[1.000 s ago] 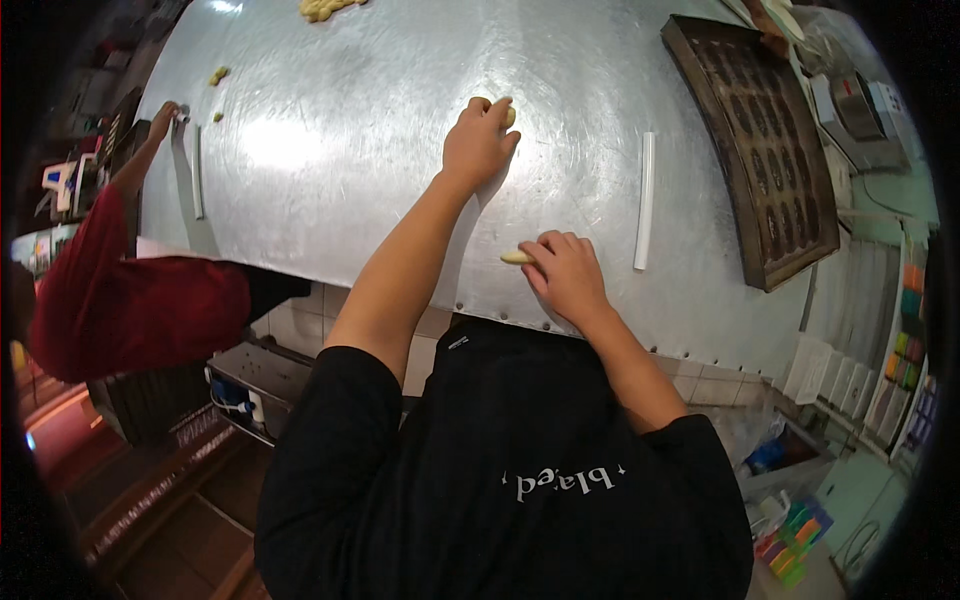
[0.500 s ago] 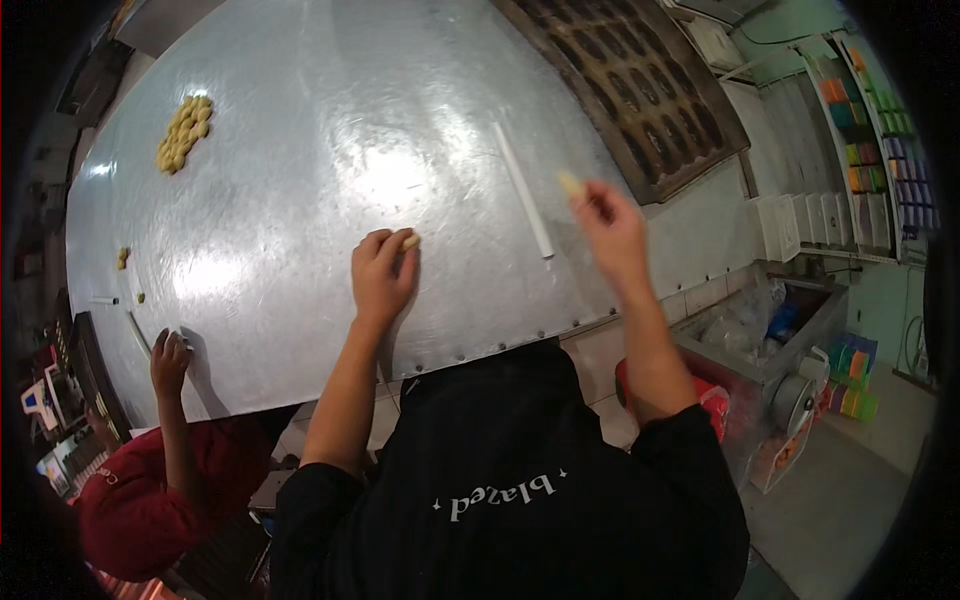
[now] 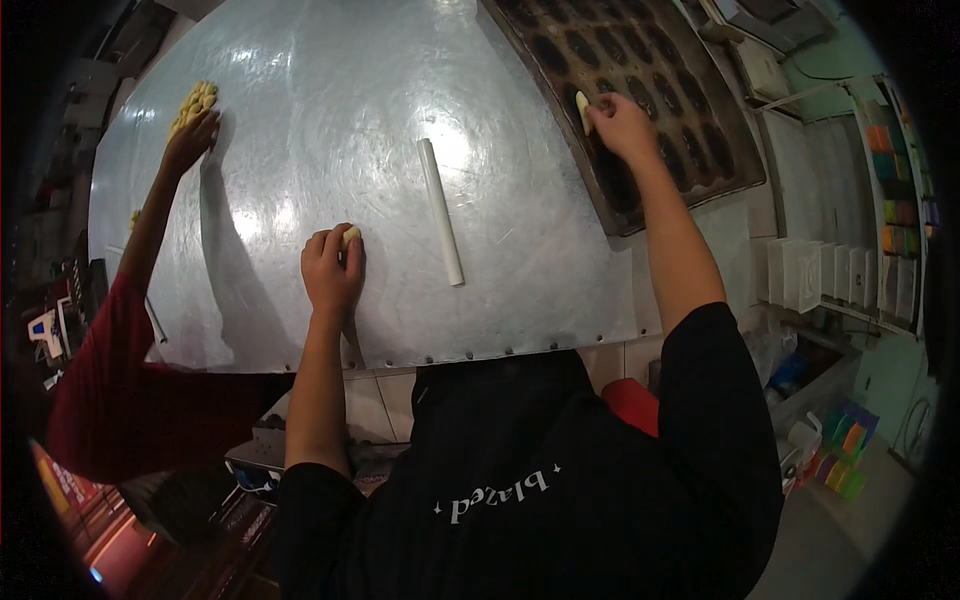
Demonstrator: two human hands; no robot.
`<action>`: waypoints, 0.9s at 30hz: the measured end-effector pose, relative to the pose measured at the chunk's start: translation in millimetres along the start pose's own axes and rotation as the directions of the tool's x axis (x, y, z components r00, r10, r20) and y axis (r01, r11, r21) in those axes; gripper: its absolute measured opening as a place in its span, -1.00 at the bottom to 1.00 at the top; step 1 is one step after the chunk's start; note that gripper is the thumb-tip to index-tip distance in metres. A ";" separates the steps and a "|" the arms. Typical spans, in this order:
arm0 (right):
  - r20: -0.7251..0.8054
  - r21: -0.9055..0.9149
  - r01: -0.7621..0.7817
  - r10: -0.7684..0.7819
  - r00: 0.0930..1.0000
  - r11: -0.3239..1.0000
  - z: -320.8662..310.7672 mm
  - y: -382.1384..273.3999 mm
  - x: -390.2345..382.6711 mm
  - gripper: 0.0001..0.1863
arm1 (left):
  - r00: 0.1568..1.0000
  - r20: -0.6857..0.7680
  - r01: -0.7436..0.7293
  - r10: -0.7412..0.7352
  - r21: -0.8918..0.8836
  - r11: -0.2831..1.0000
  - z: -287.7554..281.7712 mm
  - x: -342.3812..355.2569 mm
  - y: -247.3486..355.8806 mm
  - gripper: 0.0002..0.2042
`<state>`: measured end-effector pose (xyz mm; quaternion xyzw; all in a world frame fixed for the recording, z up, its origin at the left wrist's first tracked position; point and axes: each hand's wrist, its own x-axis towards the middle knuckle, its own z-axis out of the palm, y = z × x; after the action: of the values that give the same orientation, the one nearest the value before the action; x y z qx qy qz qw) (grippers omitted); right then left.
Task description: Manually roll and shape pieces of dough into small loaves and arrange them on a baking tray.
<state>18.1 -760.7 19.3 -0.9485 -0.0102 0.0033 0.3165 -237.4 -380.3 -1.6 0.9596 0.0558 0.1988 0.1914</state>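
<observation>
My right hand (image 3: 624, 127) pinches a pale, elongated piece of dough (image 3: 583, 113) over the left side of a dark baking tray (image 3: 684, 203) with rows of oval hollows. Near the front of the metal table (image 3: 330, 100), my left hand (image 3: 332, 270) is curled round a smaller dough piece (image 3: 351, 235), which peeks out between thumb and fingers. Between my two hands lies a white rolling rod (image 3: 441, 212), touched by neither.
At the left, a co-worker's hand (image 3: 190, 145) reaches to a cluster of yellowish dough balls (image 3: 200, 95). That person's dark red sleeve (image 3: 122, 330) crosses the table's near left edge. White bins (image 3: 795, 272) and a shelf of colourful packets (image 3: 897, 215) stand at the right.
My right hand has carried its dough piece from above the table to over the tray. The co-worker's hand has moved from the near edge to the dough balls. My view has shifted.
</observation>
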 end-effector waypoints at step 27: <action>0.536 0.061 0.576 -0.514 0.670 0.815 151.4 -201.0 -202.6 -0.67 | 0.834 -0.238 0.261 -0.497 -0.624 0.736 -22.8 -45.9 -4.8 -0.65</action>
<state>-189.8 -513.4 18.9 -0.8791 -0.3800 0.1689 0.2329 -288.7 -376.5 -0.7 0.7655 0.2296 0.3482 0.4899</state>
